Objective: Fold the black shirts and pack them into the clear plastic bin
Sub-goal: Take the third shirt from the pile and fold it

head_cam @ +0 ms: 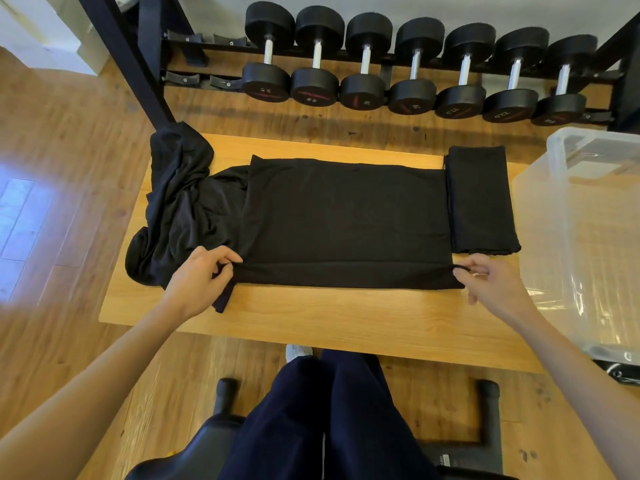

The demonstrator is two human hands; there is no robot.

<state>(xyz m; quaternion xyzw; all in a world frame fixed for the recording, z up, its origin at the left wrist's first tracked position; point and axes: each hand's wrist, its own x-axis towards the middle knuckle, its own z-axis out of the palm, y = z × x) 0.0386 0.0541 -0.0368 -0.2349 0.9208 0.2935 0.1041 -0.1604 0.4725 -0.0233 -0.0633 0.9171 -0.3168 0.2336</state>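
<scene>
A black shirt (pixel 346 220) lies spread flat across the middle of the wooden table (pixel 329 313). My left hand (pixel 201 282) pinches its near left edge, where a sleeve hangs toward me. My right hand (pixel 491 282) pinches the near right corner of the same shirt. A folded black shirt (pixel 481 202) lies just right of it. A loose pile of black shirts (pixel 176 202) sits at the table's left end. The clear plastic bin (pixel 588 237) stands at the right end and looks empty.
A rack of black dumbbells (pixel 381 71) runs along the floor behind the table. A black steel post (pixel 131 57) rises at the back left. My legs and a black chair (pixel 221 427) are below the table's near edge.
</scene>
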